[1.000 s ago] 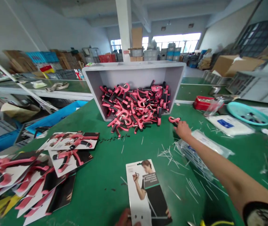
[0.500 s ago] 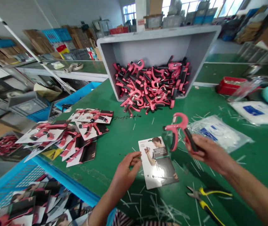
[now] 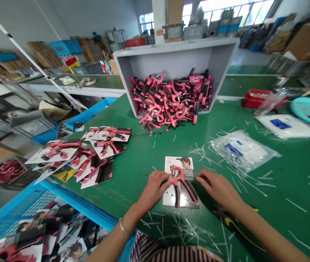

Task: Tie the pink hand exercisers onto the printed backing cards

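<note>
A pink and black hand grip strengthener [image 3: 180, 178] lies on a printed backing card [image 3: 168, 199] on the green table. My left hand [image 3: 155, 187] is closed at the left side of the card, its thumb and fingers on the grip's pink end. Just off the card's right edge is my right hand [image 3: 216, 185], fingertips drawn together; whether anything thin is between them I cannot make out. Yellow and black pliers [image 3: 232, 222] lie partly hidden under my right forearm.
A tipped grey crate [image 3: 171, 65] full of hand grips stands at the back. Carded grips [image 3: 97, 156] are piled at left, above a blue basket [image 3: 89, 214]. White ties [image 3: 184, 233] are scattered about; a plastic bag [image 3: 244, 151] lies at right.
My right hand has brought the hand grip down onto the card and let go of it. My left hand has moved right onto the grip's end. The view has shifted slightly.
</note>
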Demonstrator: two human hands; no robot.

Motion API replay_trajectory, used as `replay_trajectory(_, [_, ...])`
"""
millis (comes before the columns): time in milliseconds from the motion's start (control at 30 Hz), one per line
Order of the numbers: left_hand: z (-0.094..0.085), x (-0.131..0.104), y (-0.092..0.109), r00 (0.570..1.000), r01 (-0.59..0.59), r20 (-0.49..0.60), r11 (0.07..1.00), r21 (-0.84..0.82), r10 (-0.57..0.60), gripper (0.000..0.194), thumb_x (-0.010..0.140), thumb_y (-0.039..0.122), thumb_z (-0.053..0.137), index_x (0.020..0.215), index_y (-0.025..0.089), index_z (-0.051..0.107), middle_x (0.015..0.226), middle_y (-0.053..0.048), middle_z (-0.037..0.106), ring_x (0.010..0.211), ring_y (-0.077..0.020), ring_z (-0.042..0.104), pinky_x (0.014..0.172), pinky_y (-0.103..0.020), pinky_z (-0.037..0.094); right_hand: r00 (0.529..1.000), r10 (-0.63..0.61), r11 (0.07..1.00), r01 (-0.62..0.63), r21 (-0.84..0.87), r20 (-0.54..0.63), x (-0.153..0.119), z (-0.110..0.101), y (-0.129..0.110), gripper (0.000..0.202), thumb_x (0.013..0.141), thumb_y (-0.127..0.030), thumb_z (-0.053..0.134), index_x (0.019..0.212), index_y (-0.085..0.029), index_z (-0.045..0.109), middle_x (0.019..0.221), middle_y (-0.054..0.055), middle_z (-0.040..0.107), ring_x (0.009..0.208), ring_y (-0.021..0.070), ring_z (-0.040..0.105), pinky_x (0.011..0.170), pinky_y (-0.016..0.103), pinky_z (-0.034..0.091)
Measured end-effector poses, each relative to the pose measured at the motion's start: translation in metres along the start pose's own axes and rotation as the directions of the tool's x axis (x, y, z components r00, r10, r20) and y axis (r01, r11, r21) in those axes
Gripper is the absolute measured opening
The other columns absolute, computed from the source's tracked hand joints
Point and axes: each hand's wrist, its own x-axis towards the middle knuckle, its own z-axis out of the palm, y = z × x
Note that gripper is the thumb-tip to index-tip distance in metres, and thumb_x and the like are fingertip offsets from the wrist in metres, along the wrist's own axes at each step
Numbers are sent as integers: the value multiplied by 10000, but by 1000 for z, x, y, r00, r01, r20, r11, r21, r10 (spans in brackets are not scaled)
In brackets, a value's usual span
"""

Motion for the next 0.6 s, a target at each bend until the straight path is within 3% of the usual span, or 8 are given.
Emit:
replay_trajectory(100, [-4,16,2,1000,7,-13,1000,20,-7,242,962,238,453,1109,207,642,1082,-58,669,1039,-210,555,982,-393,388,988,-127,991,130,-28,85,-9,17,-10,201,920,-309,530,1098,-240,589,1063,65,620,968,221,594,875,376,458])
replay_trajectory(167, [-5,23,2,998,65,10,997,44,-66,228,948,225,455,1060,188,649,1042,-69,662,999,-215,571,947,-383,418,996,-87,994,89,-67,30,-11,32,-12,333,880,-267,577,1209,-233,547,1156,95,579,1063,247,567,935,412,441])
replay_trajectory(300, [-5,18,2,980,183,67,980,83,-188,236,884,288,568,1072,158,627,999,-86,635,929,-234,589,861,-381,468,1000,21,997,-20,-69,5,-4,49,-7,366,869,-203,552,1233,-193,527,1125,112,579,987,240,596,869,384,478])
replay_trajectory(433, [-13,18,1,994,66,87,996,58,-71,188,904,256,550,1055,201,646,1000,-63,645,983,-224,576,910,-369,444,998,-61,998,61,-3,-35,10,48,-12,295,922,-207,476,1212,-187,523,1162,117,586,1026,236,587,921,396,458])
replay_trajectory(533, [-22,30,-1,998,-9,62,999,46,6,209,919,253,538,1092,204,645,1039,-63,652,1006,-216,570,940,-365,426,995,-49,999,48,-22,-92,15,47,-22,256,942,-240,448,1180,-176,516,1167,134,581,1047,255,581,945,427,447])
replay_trajectory(600, [-24,33,-2,993,-53,108,998,18,51,203,922,264,541,1083,203,648,1041,-60,660,1008,-211,570,939,-360,425,996,-18,999,13,-53,-82,10,49,-25,242,948,-249,432,1163,-171,511,1136,139,585,1005,260,596,907,427,468])
